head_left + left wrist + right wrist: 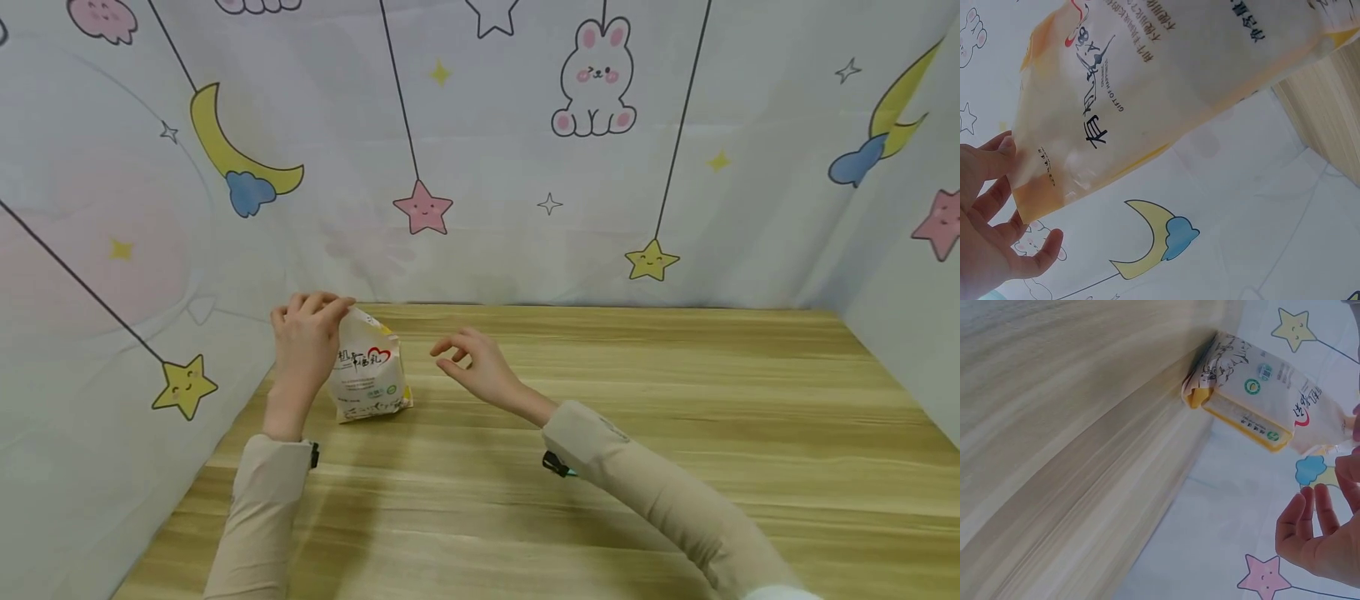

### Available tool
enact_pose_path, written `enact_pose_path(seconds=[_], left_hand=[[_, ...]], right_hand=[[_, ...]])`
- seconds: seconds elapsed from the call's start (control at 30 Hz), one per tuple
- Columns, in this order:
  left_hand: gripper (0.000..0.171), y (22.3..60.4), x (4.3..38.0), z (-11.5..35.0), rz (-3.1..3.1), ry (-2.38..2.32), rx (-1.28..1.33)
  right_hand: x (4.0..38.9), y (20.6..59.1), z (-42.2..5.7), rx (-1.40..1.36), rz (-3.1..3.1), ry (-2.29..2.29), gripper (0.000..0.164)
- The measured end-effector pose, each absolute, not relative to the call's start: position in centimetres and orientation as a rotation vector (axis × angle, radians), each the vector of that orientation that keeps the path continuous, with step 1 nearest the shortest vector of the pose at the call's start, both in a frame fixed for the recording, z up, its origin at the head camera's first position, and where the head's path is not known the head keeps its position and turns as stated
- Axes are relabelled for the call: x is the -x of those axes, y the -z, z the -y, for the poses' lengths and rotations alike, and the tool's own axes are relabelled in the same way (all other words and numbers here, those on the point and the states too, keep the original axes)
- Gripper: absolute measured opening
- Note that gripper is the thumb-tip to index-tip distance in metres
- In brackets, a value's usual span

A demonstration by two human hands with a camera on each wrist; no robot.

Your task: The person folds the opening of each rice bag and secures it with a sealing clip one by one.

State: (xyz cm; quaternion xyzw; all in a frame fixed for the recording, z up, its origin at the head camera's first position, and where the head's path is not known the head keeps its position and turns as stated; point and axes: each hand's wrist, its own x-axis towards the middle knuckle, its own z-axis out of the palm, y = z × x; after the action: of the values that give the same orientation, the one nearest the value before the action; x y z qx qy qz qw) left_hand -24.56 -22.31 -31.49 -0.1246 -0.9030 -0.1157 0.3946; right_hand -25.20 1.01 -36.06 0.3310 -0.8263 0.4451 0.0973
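A cream and yellow printed food bag (367, 375) stands on the table at the left, close to the back wall. My left hand (307, 337) pinches its top edge, and in the left wrist view the thumb and fingers (997, 150) meet at the bag's upper corner. To the right of the bag, apart from it, my right hand (480, 367) hovers with fingers loosely bent and nothing between them. The right wrist view shows the bag (1260, 394) with its yellow side panel beyond the relaxed right hand (1329, 537). What the bag contains is hidden.
The wood-grain table (600, 467) reaches back to a white cloth wall (510, 250) printed with stars, moons and rabbits. Similar cloth (75, 467) borders the table's left side, close to the left arm, and its right side.
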Motion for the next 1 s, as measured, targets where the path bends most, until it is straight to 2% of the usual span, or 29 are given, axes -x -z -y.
enact_pose_path(seconds=[1.0], left_hand=[[0.018,31.7,24.4,22.4,2.282,0.33,0.331]], right_hand=[[22.9,37.0,-6.3,-1.109,2.527,-1.16,0.013]])
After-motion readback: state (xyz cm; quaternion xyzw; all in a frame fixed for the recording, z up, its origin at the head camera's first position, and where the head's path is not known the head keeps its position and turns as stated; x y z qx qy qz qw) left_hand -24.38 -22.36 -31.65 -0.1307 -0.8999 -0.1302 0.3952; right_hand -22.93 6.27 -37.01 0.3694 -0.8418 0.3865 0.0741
